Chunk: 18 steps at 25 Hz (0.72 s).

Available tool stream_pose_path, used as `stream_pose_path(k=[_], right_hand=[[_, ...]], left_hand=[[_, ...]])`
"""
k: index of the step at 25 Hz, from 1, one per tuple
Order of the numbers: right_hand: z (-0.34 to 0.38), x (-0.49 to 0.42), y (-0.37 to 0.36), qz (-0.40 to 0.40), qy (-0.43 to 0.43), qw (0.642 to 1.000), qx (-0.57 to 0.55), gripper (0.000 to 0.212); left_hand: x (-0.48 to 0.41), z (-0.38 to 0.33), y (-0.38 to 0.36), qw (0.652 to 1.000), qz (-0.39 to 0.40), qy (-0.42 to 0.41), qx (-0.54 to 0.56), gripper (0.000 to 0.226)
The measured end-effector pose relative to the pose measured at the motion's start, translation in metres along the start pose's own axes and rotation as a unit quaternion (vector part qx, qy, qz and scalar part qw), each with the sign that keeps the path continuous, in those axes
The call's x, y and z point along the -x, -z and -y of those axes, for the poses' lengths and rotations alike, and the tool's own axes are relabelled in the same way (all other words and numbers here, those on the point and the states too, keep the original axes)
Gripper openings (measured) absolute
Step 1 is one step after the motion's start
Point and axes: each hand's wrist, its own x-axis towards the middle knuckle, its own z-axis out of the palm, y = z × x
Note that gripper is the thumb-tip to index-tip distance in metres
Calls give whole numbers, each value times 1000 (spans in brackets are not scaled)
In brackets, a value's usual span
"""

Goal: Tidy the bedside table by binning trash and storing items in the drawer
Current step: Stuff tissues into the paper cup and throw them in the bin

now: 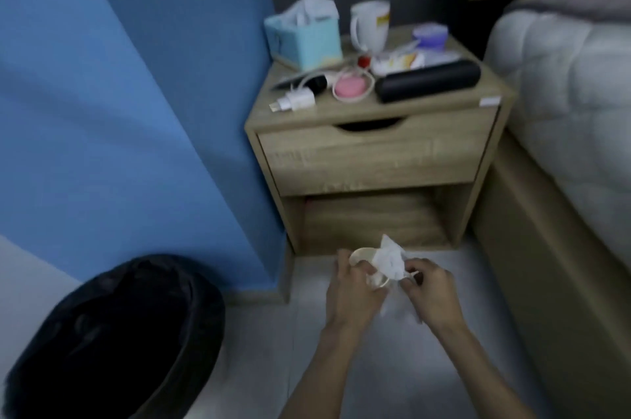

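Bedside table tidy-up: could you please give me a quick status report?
Left hand grips a small cup; right hand grips a crumpled tissue. Bin down left, path clear. Drawer shut; table cluttered.

The setting was a home bedroom. A bed point(560, 84) with a quilted cover stood beside a wooden bedside table point(372, 159) with one drawer point(368, 154). The table carried a mug point(370, 26), tissue box point(304, 38) and charger point(295, 100). The walls point(119, 77) were blue.
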Motion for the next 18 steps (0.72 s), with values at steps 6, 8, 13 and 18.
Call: stream_pose_path(k=[6, 8, 13, 18], right_hand=[[122, -48, 77, 26, 50, 971, -232, 12], [150, -56, 100, 17, 56, 958, -280, 13], [187, -80, 136, 19, 58, 930, -363, 16], [206, -103, 142, 90, 106, 940, -311, 20]], left_hand=[[-28, -78, 114, 991, -102, -79, 26, 46], [-24, -97, 147, 989, -116, -93, 14, 42], [-10, -133, 194, 983, -57, -173, 16, 65], [-27, -144, 211, 974, -10, -224, -39, 56]])
